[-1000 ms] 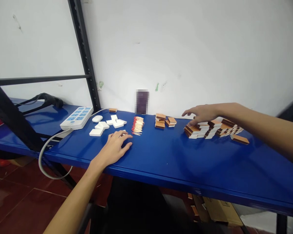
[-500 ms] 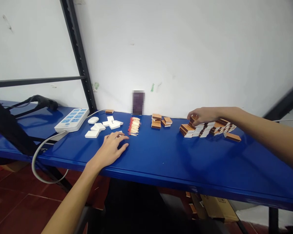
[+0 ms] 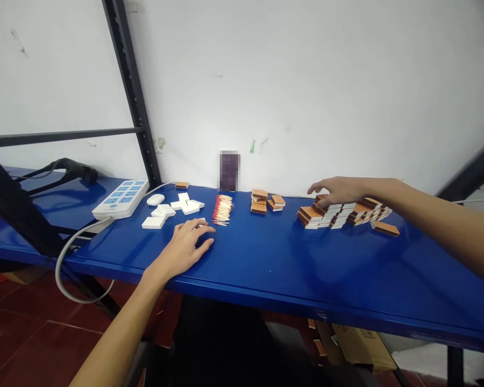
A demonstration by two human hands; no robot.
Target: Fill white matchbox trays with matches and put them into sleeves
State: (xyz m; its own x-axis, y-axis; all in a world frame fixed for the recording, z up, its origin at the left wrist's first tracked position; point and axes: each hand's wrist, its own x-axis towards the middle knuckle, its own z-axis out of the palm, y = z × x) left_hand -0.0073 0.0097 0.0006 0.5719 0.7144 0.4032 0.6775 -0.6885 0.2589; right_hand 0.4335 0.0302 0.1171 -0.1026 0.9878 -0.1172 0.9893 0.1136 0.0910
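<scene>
My left hand (image 3: 189, 243) lies on the blue tabletop with its fingers spread, holding nothing. Just beyond it are white matchbox trays (image 3: 158, 211) and a row of red-tipped matches (image 3: 222, 209). Over a stack of matchboxes (image 3: 326, 216), brown and white, hovers my right hand (image 3: 336, 192), its index finger and thumb apart. The thumb is close to the top boxes; whether it touches them I cannot tell. A single matchbox (image 3: 385, 228) lies in front of the stack's right side. Small piles of matchboxes (image 3: 258, 201) stand midway along the table.
A white power strip (image 3: 120, 200) with a cable sits at the left beside a black shelf post (image 3: 135, 91). Near it is a white rounded object like a mouse (image 3: 155, 199). A dark blurred rectangle (image 3: 229, 172) leans on the wall. The table's front edge (image 3: 266, 302) runs close to me.
My right thumb and fingers have parted above the matchbox stack, letting go of the top box. My left hand stays in place on the table. The view has shifted slightly.
</scene>
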